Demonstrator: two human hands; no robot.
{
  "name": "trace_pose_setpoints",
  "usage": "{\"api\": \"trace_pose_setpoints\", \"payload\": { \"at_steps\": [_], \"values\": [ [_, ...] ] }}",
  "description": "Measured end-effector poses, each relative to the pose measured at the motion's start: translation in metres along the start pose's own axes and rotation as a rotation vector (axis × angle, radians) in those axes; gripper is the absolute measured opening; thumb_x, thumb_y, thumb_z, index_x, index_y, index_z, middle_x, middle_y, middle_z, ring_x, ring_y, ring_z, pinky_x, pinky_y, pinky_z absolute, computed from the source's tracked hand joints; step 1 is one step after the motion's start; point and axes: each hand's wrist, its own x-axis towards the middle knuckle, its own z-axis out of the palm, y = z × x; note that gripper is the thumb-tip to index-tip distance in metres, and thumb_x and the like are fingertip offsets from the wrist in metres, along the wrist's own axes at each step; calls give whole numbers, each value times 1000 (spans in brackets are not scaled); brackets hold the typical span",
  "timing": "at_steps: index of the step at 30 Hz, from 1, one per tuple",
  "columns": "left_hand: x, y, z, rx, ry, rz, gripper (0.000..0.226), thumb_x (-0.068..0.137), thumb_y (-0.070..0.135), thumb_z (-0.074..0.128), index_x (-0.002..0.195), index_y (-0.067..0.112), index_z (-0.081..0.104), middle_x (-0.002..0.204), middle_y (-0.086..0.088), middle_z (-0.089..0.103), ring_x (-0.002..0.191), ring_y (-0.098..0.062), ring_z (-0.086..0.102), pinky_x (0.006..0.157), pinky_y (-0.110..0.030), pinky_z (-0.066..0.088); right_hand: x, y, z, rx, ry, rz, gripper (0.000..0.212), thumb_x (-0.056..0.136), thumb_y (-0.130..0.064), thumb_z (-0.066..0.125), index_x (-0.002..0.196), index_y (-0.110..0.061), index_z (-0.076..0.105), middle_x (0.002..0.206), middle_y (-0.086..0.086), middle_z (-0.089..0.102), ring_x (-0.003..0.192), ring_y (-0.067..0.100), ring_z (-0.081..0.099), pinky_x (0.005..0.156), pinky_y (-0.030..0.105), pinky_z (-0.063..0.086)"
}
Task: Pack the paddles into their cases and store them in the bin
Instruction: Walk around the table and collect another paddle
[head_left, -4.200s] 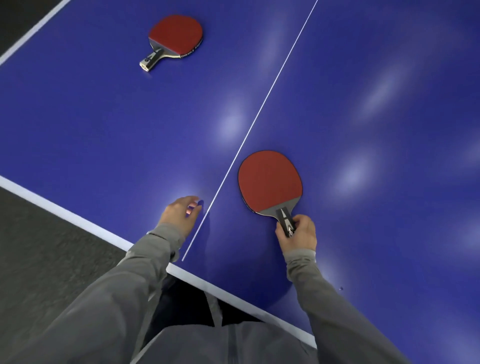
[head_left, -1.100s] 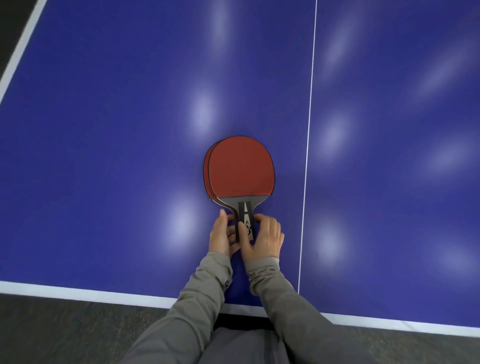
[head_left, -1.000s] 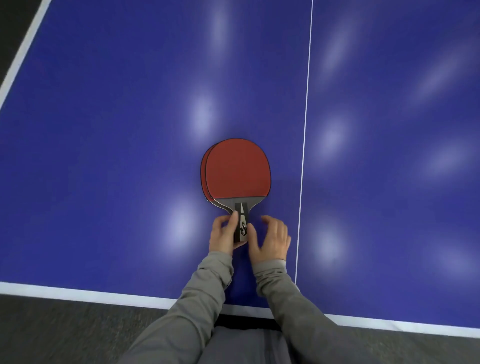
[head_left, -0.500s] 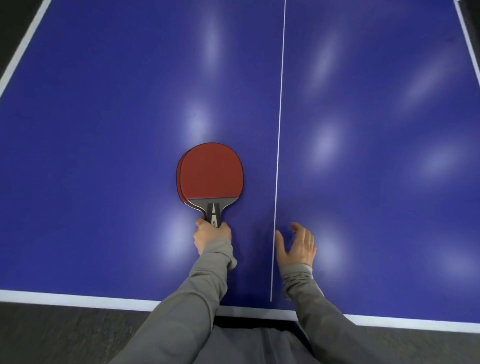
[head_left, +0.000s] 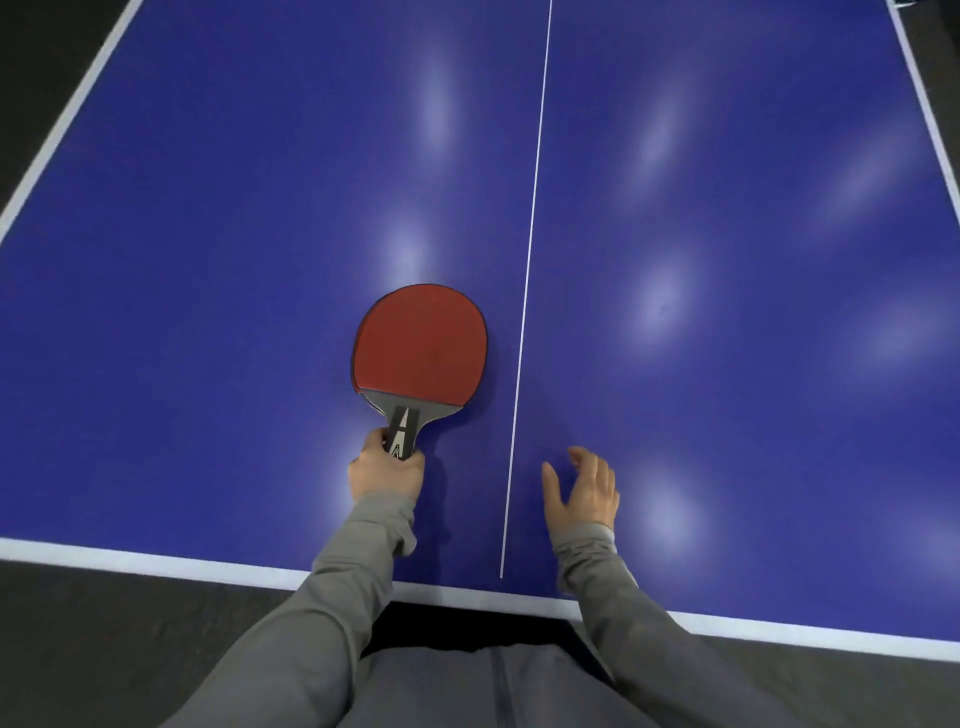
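Left hand (head_left: 387, 472) curled round the handle of the stacked paddles (head_left: 421, 347), flat on the blue desk (head_left: 208, 234) left of the centre line. Right hand (head_left: 584, 493) loose, fingers spread, empty.

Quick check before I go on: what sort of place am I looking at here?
Probably an indoor games room: a blue table tennis table with white edge lines and centre line, the red paddles gripped by the left hand, and dark carpet-like floor.

Matt red rubber paddle (head_left: 421, 345) on a glossy blue table (head_left: 727, 312).
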Motion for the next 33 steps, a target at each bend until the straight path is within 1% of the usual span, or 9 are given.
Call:
{"api": "trace_pose_setpoints", "payload": {
  "at_steps": [4, 7, 9, 11, 15, 22, 25, 27, 33],
  "values": [
    [-16, -1, 0, 85, -42, 115, 28, 78, 19, 62, 105, 15, 59, 76, 0, 57, 78, -29, 57, 69, -29, 47, -14, 4, -5, -13, 8, 30, 42, 84, -26, 63, 119, -5, 55, 116, 11, 58, 110, 30, 51, 90, 42, 38],
    [-23, -1, 0, 144, -117, 200, 31, 79, 18, 62, 109, 13, 59, 85, -5, 64, 91, -33, 60, 77, -31, 47, -32, 11, -8, -25, 11, 86, 46, 85, -28, 62, 125, -7, 52, 122, 11, 55, 116, 29, 49, 94, 41, 36],
    [-26, -4, -1, 200, -173, 251, 34, 80, 18, 61, 113, 12, 58, 94, -9, 68, 95, -33, 60, 80, -32, 47, -47, 17, -9, -54, 8, 129, 49, 86, -30, 61, 128, -9, 49, 127, 9, 54, 120, 28, 47, 95, 41, 36],
    [-27, -9, -4, 254, -232, 307, 35, 80, 18, 61, 115, 11, 57, 98, -11, 69, 95, -34, 60, 82, -34, 49, -66, 23, -10, -93, 5, 154, 51, 86, -31, 60, 131, -11, 47, 131, 8, 52, 123, 27, 45, 96, 40, 35],
    [-31, -20, -9, 346, -318, 405, 34, 81, 18, 60, 114, 12, 57, 98, -11, 68, 95, -35, 59, 81, -34, 48, -113, 38, -12, -168, -29, 171, 55, 86, -32, 60, 135, -11, 44, 138, 5, 47, 129, 24, 42, 100, 39, 34],
    [-56, -32, 2, 409, -438, 546, 27, 80, 17, 62, 107, 14, 60, 94, -9, 68, 96, -34, 58, 72, -27, 36, -193, 74, -20, -299, -142, 364, 62, 88, -48, 47, 142, -23, 30, 149, -3, 31, 139, 14, 25, 109, 32, 23],
    [-74, -36, 11, 451, -493, 599, 32, 80, 18, 63, 111, 14, 59, 96, -10, 68, 99, -35, 57, 77, -31, 42, -218, 93, -24, -300, -231, 480, 64, 90, -51, 42, 145, -27, 21, 154, -6, 21, 143, 13, 15, 114, 33, 17],
    [-87, -39, 17, 504, -515, 641, 34, 80, 19, 64, 112, 13, 59, 97, -11, 68, 100, -35, 57, 80, -33, 44, -230, 105, -27, -291, -271, 540, 64, 91, -53, 40, 146, -29, 19, 155, -7, 18, 144, 13, 13, 115, 34, 16],
    [-142, -50, 46, 571, -567, 745, 30, 81, 19, 63, 110, 12, 59, 93, -8, 68, 97, -32, 59, 78, -30, 45, -255, 145, -45, -205, -245, 602, 62, 91, -53, 39, 145, -27, 22, 154, -5, 21, 143, 14, 15, 115, 37, 16]
  ]
}}
